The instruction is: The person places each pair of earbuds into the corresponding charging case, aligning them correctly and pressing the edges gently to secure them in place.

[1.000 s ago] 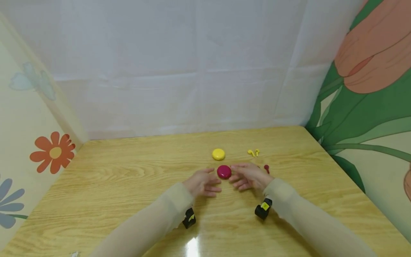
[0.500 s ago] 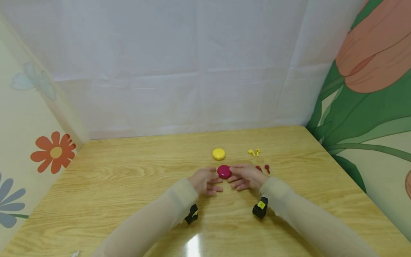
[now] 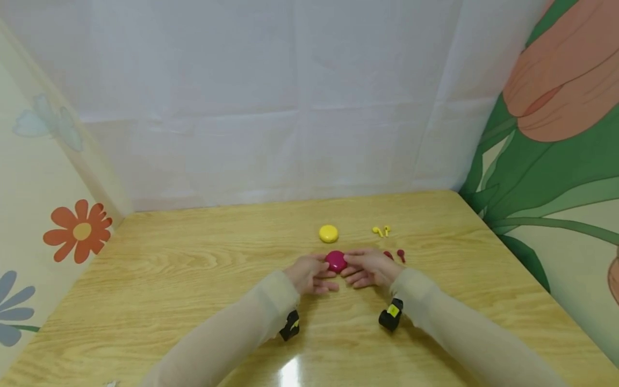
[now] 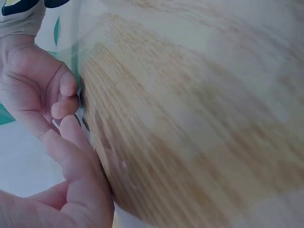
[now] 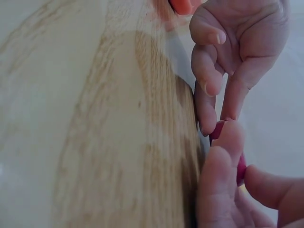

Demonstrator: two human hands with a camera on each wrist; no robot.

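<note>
A round, glossy magenta earbud case (image 3: 336, 262) sits between both hands, its lid closed. My left hand (image 3: 311, 274) grips its left edge, thumb and fingers bent around it. From the other side my right hand (image 3: 369, 269) holds the right edge. In the right wrist view the case (image 5: 242, 172) shows between the right thumb and fingers, with left fingertips at its far end. Fingers hide it in the left wrist view. Beside the right hand lie two magenta earbuds (image 3: 401, 255), one partly covered by that hand.
Behind the magenta case lies a round yellow case (image 3: 329, 234). Two yellow earbuds (image 3: 381, 231) are to its right. The wooden table (image 3: 203, 258) meets a white sheet (image 3: 251, 134) at the back, and painted panels stand at both sides.
Both hands have closed in on the magenta case. A second ago the left fingers stood slightly apart from it; now the two hands hold its sides. The other things have stayed put.
</note>
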